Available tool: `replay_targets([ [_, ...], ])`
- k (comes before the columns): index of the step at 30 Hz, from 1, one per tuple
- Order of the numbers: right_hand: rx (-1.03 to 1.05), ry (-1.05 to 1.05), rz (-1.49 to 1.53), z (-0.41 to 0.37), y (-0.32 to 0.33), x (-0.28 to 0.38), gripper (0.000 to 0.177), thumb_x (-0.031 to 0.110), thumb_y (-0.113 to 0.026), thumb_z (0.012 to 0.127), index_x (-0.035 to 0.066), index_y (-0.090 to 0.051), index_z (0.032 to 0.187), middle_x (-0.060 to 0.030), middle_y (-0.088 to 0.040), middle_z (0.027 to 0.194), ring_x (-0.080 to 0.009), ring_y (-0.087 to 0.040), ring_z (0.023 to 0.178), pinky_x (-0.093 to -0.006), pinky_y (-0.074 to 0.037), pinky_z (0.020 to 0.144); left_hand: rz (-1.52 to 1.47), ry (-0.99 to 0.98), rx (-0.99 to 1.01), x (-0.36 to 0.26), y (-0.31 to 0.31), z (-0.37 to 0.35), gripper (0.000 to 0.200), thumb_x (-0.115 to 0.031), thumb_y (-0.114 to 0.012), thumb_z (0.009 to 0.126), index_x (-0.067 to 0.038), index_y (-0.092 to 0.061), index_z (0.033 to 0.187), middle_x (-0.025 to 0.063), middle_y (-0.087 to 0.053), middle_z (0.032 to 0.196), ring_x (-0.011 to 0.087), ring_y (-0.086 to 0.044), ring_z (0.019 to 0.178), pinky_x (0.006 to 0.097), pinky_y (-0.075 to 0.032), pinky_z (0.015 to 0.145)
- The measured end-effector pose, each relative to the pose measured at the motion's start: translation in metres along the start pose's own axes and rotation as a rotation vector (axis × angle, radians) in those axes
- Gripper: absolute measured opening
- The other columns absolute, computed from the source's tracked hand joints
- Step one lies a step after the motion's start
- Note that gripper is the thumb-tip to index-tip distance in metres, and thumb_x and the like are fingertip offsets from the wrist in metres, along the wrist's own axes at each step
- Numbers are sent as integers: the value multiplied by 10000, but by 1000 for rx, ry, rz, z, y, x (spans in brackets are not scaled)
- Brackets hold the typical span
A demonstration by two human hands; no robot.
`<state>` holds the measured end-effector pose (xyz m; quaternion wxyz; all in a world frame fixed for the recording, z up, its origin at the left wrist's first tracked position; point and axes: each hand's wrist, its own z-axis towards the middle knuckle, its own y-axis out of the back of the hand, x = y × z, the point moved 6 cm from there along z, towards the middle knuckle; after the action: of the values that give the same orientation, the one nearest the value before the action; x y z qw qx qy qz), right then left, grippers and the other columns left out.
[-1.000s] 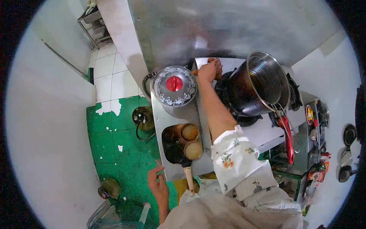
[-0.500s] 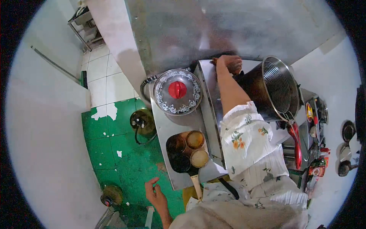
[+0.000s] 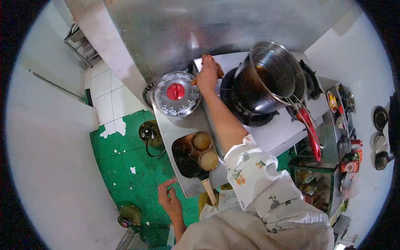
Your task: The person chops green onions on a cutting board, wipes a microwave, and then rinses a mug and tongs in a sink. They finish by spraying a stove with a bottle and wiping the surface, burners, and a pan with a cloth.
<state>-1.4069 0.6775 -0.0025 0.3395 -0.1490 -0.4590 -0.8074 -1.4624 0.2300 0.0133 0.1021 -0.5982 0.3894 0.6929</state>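
My right hand (image 3: 207, 78) is closed on a brown cloth (image 3: 219, 71) at the back left corner of the white stove top (image 3: 262, 137). Brown edges of the cloth stick out on both sides of the fingers. Just left of that hand stands a pan with a patterned metal lid (image 3: 189, 85) and a red knob (image 3: 175, 91). My left hand (image 3: 170, 201) hangs low over the green floor, empty, with its fingers apart. Nearest to it is a four-hole egg pan (image 3: 192, 151) with a wooden handle; pale rounds fill two of its hollows.
To the right, a dark pot (image 3: 252, 93) sits on a burner, with a wire strainer (image 3: 273, 62) in it and a red handle (image 3: 310, 135) pointing toward me. A gas cylinder (image 3: 152, 133) stands on the floor left of the metal table (image 3: 183, 183). Packets and jars line the right side.
My right hand has moved left with the cloth, from behind the pot to the stove's left corner. The view has shifted, showing more of the pot and burner. My left hand barely moved.
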Motion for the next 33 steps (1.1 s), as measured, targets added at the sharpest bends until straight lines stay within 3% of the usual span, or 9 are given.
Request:
replay_targets([
  [7, 91, 101, -103, -67, 33, 24, 591, -30, -494, 730, -47, -371, 1308, -227, -355, 1375, -357, -309, 1302, -436, -226, 1088, 22, -94, 75, -24, -7, -22, 243, 69, -466, 749, -22, -616, 917, 97, -599, 909, 211, -560, 836, 286, -412, 679],
  [13, 240, 119, -66, -137, 106, 19, 539, 16, -451, 786, -29, -378, 1318, -172, -343, 1408, -336, -281, 1324, -434, -206, 1096, 54, -98, 114, -30, -16, -33, 252, 75, -466, 750, -22, -617, 927, 94, -600, 911, 208, -553, 833, 292, -413, 680],
  [21, 400, 326, 70, -190, 266, -68, 540, 75, -540, 743, 65, -470, 1279, -118, -469, 1328, -299, -437, 1221, -399, -302, 1049, 53, -212, 230, -60, -40, -40, 240, 86, -460, 746, -13, -601, 913, 114, -602, 911, 250, -571, 895, 326, -436, 777],
  [23, 364, 199, 51, -185, 289, -129, 445, 109, -509, 792, 83, -509, 1236, -122, -531, 1251, -303, -466, 1181, -394, -330, 1018, 38, -227, 233, -63, -43, -43, 238, 86, -461, 742, -15, -600, 908, 116, -600, 910, 256, -572, 889, 332, -437, 779],
  [25, 274, 88, -57, -168, 318, -169, 350, 195, -450, 899, -8, -546, 1169, -150, -586, 1124, -292, -516, 1100, -337, -377, 967, 20, -245, 239, -66, -44, -45, 237, 86, -461, 739, -17, -598, 903, 119, -598, 909, 262, -572, 883, 337, -438, 781],
  [27, 279, -566, 343, -151, 326, -202, 363, 226, -442, 913, -28, -553, 1148, -154, -582, 1125, -289, -520, 1088, -339, -377, 958, 53, -252, 275, -69, -45, -50, 240, 85, -458, 735, -18, -598, 901, 119, -595, 910, 263, -572, 877, 333, -438, 787],
  [28, 126, -352, 230, -158, 307, -272, 371, 219, -435, 915, -30, -535, 1170, -173, -549, 1180, -295, -526, 1073, -337, -372, 960, 49, -253, 277, -69, -46, -53, 240, 85, -458, 735, -18, -598, 901, 119, -595, 910, 263, -572, 877, 333, -438, 787],
  [31, -192, -275, 182, -152, 313, -194, 371, 157, -465, 868, -41, -524, 1176, -192, -521, 1217, -307, -505, 1116, -363, -362, 978, 27, -163, 303, -60, -46, -59, 238, 80, -458, 738, -17, -597, 904, 119, -593, 911, 266, -572, 871, 335, -440, 789],
  [33, -19, -43, -135, -180, 288, -150, 411, 73, -471, 806, -25, -516, 1202, -223, -493, 1251, -326, -463, 1178, -389, -333, 1016, 34, -256, 303, -62, -49, -62, 233, 76, -460, 738, -14, -599, 902, 119, -594, 914, 268, -571, 873, 336, -441, 794],
])
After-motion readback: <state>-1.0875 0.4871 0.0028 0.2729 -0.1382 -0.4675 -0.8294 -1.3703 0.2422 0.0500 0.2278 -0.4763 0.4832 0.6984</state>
